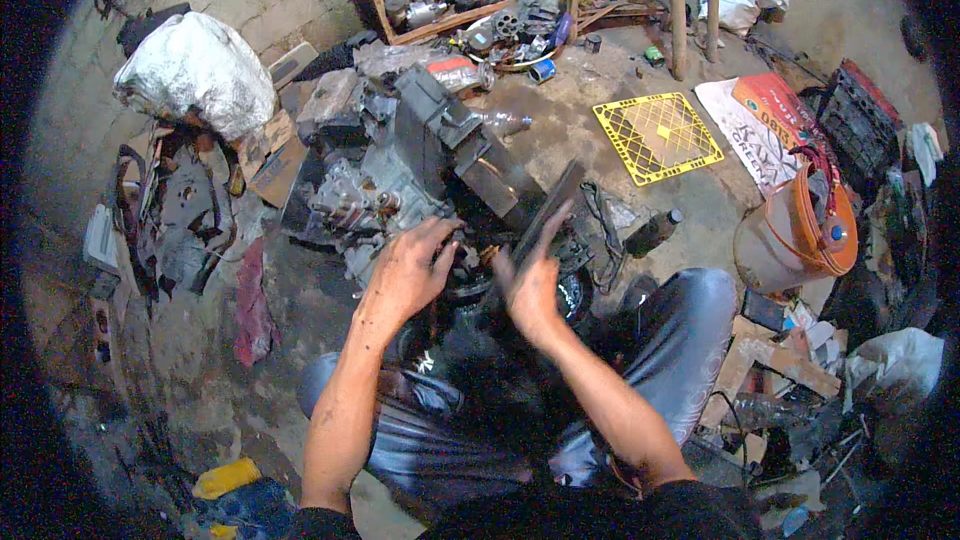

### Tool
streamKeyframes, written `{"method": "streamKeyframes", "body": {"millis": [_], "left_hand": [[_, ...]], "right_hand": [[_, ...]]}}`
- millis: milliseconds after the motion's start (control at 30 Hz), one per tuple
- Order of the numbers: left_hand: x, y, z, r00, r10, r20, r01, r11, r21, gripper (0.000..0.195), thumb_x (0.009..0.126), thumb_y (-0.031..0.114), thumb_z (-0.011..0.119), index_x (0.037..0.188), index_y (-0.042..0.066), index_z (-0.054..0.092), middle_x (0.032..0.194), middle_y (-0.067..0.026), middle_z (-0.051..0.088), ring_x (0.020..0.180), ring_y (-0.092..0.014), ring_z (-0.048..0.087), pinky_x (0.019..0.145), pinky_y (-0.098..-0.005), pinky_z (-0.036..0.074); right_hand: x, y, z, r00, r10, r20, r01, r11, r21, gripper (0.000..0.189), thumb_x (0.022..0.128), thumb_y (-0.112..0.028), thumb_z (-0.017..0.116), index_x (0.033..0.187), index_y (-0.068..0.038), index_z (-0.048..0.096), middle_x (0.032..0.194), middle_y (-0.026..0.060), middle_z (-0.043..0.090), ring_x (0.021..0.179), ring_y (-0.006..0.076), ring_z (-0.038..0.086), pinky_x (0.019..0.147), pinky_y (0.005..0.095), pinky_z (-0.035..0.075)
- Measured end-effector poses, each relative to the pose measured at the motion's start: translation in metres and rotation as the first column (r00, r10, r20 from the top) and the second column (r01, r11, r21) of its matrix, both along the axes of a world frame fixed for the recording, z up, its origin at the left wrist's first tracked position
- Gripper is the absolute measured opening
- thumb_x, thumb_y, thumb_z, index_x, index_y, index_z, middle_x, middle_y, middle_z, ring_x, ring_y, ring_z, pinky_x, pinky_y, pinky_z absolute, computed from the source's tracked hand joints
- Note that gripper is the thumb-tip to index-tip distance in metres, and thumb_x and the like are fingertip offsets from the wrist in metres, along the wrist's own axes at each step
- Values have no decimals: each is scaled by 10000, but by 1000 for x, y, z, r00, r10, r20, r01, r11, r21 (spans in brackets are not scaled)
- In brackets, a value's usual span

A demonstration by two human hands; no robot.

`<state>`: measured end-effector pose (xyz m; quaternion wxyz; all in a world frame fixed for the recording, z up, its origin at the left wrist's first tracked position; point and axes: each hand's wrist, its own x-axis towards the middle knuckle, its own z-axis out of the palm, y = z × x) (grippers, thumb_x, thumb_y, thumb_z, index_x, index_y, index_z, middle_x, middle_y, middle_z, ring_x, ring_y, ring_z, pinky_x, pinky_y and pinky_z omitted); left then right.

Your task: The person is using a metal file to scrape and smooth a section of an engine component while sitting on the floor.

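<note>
In the head view, my right hand (534,289) grips a long, flat dark bar (551,214) that slants up to the right; the hand is slightly blurred. My left hand (412,262) is at the near edge of a greasy metal engine assembly (367,199), its fingers bent; whether they touch or hold a part cannot be told. Beyond both hands lies a dark, blocky housing (465,142). Dark machine parts between the hands are partly hidden in shadow.
On the right stand a yellow plastic grate (660,136), a dark bottle (651,234) and an orange-rimmed bucket (772,247). A red rag (255,307) and a white sack (196,75) are on the left. Behind is a wooden rack (450,26) with metal parts.
</note>
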<state>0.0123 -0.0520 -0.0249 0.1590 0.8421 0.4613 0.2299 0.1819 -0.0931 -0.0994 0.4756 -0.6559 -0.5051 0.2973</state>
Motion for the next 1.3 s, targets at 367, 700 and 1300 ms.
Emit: {"method": "streamKeyframes", "body": {"millis": [367,700,1300], "left_hand": [[8,-3,4,988,-75,134,77,997,-6,298,855,168,664,1109,21,615,1156,-196,630,1053,-377,605,926,-427,476],[7,3,-11,982,-18,189,-3,994,110,265,819,108,670,1062,19,611,1011,-179,631,938,-400,596,805,-452,485],[17,8,3,965,-105,241,59,980,192,688,801,94,694,1415,53,387,1434,-195,413,1277,-380,444,1061,-434,383]], "right_hand": [[-19,-8,5,999,-29,24,26,994,107,1057,842,-77,604,1434,-62,-272,751,258,640,644,377,646,635,427,519],[-19,-21,-8,987,41,153,-46,998,32,1070,809,-52,639,1464,-50,-206,868,263,651,708,354,652,671,407,521],[-15,-33,-25,988,108,114,-119,988,99,1052,820,-33,610,1451,-46,-232,831,276,645,665,351,656,619,416,520]]}}
